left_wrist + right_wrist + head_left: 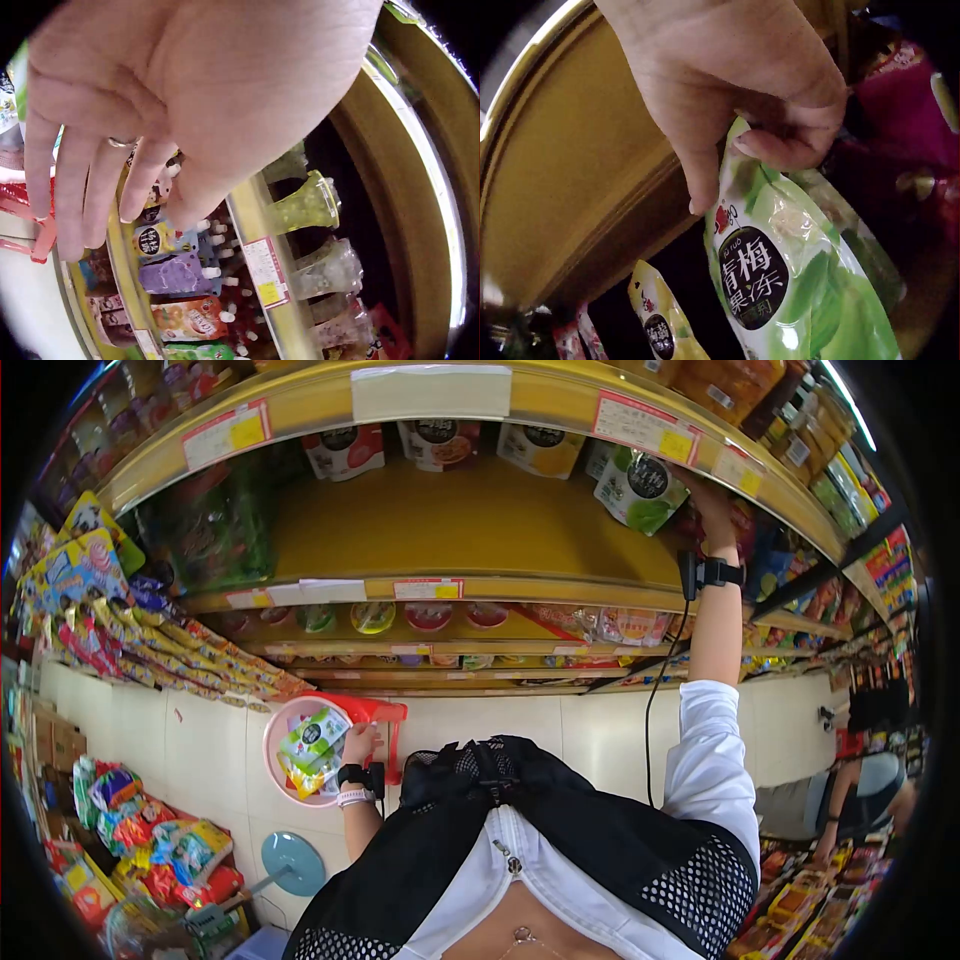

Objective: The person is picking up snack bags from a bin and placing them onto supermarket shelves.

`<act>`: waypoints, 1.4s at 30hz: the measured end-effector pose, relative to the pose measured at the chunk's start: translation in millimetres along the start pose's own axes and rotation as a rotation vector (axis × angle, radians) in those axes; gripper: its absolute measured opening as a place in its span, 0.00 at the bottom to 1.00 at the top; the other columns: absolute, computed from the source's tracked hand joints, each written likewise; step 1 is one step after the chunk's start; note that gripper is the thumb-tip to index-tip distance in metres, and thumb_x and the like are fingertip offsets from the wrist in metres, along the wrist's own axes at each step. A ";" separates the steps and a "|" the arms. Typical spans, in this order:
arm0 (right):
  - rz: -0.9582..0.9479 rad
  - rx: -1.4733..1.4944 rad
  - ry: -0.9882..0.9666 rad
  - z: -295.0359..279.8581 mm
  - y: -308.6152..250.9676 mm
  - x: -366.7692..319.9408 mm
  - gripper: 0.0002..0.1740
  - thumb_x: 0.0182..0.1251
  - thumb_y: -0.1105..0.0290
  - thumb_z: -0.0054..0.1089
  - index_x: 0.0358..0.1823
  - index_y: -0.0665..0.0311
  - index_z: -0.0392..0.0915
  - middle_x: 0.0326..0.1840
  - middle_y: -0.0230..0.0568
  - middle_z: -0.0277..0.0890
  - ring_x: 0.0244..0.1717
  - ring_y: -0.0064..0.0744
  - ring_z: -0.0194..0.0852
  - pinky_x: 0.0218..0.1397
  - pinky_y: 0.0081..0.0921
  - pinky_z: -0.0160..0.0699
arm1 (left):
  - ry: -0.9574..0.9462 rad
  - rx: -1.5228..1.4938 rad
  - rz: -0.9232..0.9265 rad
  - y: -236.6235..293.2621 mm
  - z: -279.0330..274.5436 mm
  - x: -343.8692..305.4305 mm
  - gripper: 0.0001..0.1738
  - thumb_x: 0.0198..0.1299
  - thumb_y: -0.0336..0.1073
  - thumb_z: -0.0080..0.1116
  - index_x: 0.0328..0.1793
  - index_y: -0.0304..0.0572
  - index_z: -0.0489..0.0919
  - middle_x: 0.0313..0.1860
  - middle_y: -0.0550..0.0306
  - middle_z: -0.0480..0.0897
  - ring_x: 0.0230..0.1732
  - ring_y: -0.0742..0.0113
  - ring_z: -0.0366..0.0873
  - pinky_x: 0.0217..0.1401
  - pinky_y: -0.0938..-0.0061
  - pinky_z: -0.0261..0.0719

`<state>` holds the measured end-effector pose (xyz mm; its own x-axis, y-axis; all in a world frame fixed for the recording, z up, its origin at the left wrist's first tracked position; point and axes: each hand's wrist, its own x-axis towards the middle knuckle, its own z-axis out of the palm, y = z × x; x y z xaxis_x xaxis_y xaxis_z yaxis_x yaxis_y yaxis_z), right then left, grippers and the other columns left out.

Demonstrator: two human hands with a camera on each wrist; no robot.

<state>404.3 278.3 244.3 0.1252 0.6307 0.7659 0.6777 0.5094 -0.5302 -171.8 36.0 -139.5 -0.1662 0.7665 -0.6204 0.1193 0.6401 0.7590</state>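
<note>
My right hand (712,510) is at the right end of a shelf and pinches the top corner of a green and white jelly pouch (776,277) between thumb and fingers. The pouch hangs tilted, its dark round label facing out; another pouch (829,199) is partly hidden behind it. Low on the left, my left hand (362,743) is at the rim of a round pink tub (272,760), where green, white and yellow pouches (315,735) lie. Seen from the left wrist, the fingers (97,195) are straight and slightly spread, with no item between them.
Red (300,455) and yellow pouches (540,450) stand at the shelf's back. A red plastic stool (393,745) is beside the tub. Snack bags (160,840) are piled at lower left, near a blue-grey round disc (292,862). Another person (870,790) is at far right.
</note>
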 end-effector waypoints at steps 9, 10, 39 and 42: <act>0.121 0.161 -0.024 11.0 33.9 6.4 0.31 0.45 0.57 0.71 0.49 0.64 0.70 0.27 0.26 0.69 0.18 0.14 0.60 0.20 0.11 0.57 | 0.045 0.052 -0.033 -9.2 7.1 -35.3 0.19 0.58 0.43 0.52 0.44 0.31 0.73 0.32 0.49 0.79 0.32 0.64 0.78 0.34 0.71 0.75; 0.124 0.160 -0.024 10.4 30.8 6.1 0.31 0.45 0.57 0.71 0.49 0.64 0.70 0.27 0.26 0.69 0.18 0.14 0.60 0.20 0.11 0.57 | 0.066 0.077 -0.029 -15.3 3.5 -30.2 0.19 0.58 0.43 0.52 0.43 0.30 0.74 0.31 0.49 0.79 0.31 0.65 0.77 0.33 0.72 0.75; -0.494 0.588 0.093 78.9 -207.5 -117.6 0.10 0.54 0.87 0.53 0.37 0.71 0.69 0.34 0.53 0.77 0.37 0.45 0.78 0.45 0.36 0.78 | -0.182 -0.070 0.445 126.9 -12.2 -121.0 0.25 0.50 0.33 0.63 0.54 0.34 0.69 0.46 0.49 0.76 0.48 0.66 0.74 0.54 0.72 0.71; -0.504 0.447 -0.125 97.6 -232.4 -150.5 0.12 0.49 0.89 0.52 0.35 0.69 0.71 0.33 0.54 0.77 0.36 0.46 0.79 0.41 0.34 0.79 | -0.073 -0.074 0.728 160.4 -6.3 -144.3 0.37 0.40 0.31 0.70 0.58 0.36 0.66 0.55 0.47 0.71 0.59 0.63 0.67 0.63 0.69 0.62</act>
<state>157.3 122.1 216.7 -0.2302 0.3026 0.9249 0.2640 0.9342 -0.2400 -134.9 27.8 73.0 -0.0039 0.9993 0.0367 0.1081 -0.0361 0.9935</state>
